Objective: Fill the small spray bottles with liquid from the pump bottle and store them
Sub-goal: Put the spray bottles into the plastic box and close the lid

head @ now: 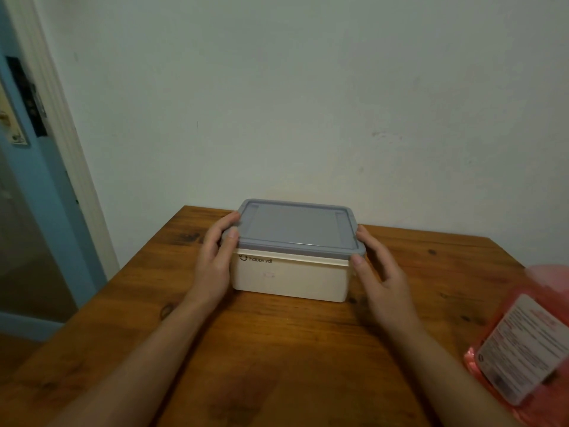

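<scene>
A blue door (46, 211) stands at the far left. On the worktop (277, 349), the left hand (215, 257) grips the lid (295, 226) at its left edge, fingers curled round it. The lid sits closed on the cream box (289, 278), mid-worktop near the wall. The right hand (378, 272) clasps the lid's right corner, thumb in front. The pink bottle (523, 343) stands at the right edge, near the person.

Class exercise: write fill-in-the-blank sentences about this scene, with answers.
The cream rectangular plastic box carries a flat plastic lid coloured ____.
The left hand and right hand grip the lid at ____ ends.
The box stands on a brown table made of ____.
The clear bottle of pink liquid is on the person's ____ side.
Answers: grey; opposite; wood; right.
</scene>
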`<action>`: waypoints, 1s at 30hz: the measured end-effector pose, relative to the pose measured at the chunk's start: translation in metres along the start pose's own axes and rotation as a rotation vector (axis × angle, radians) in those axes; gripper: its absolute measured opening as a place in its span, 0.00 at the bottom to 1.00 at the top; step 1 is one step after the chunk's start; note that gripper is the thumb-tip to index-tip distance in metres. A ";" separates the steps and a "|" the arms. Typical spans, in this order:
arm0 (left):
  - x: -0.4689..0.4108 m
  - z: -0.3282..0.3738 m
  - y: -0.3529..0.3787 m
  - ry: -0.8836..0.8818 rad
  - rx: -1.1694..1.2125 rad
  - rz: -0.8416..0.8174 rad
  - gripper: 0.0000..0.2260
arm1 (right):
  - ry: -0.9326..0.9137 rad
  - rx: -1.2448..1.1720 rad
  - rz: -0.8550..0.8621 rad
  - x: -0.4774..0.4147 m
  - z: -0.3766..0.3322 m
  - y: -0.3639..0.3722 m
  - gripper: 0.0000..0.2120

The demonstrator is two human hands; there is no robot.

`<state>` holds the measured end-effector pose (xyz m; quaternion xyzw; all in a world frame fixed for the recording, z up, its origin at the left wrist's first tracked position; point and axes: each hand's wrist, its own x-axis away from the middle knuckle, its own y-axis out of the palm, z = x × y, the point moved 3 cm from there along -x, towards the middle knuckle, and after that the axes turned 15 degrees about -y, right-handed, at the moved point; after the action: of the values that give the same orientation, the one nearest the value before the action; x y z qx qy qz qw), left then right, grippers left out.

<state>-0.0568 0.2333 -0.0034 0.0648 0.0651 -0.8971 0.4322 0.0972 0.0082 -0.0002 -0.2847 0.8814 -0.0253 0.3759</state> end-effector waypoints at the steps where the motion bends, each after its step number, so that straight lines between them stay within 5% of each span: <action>1: -0.001 0.000 -0.001 -0.014 0.018 0.008 0.18 | 0.010 -0.006 0.027 -0.001 0.000 0.000 0.23; 6: -0.019 0.004 -0.001 -0.344 0.285 -0.008 0.16 | 0.237 -0.089 0.283 -0.023 -0.001 0.000 0.16; 10: -0.030 0.004 -0.001 -0.598 0.393 -0.137 0.15 | 0.519 -0.272 0.244 -0.037 0.002 0.006 0.16; 16: -0.037 0.007 0.003 -0.613 0.419 -0.126 0.09 | 0.607 -0.377 0.225 -0.046 0.016 0.011 0.20; 25: -0.040 0.001 0.002 -0.661 0.461 -0.135 0.22 | 0.676 -0.415 0.231 -0.041 0.020 0.010 0.27; 30: -0.038 0.005 0.003 -0.665 0.449 -0.127 0.21 | 0.713 -0.446 0.217 -0.039 0.012 0.011 0.16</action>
<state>-0.0309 0.2598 0.0078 -0.1400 -0.2721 -0.8860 0.3484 0.1213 0.0398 0.0132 -0.2381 0.9649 0.1088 -0.0223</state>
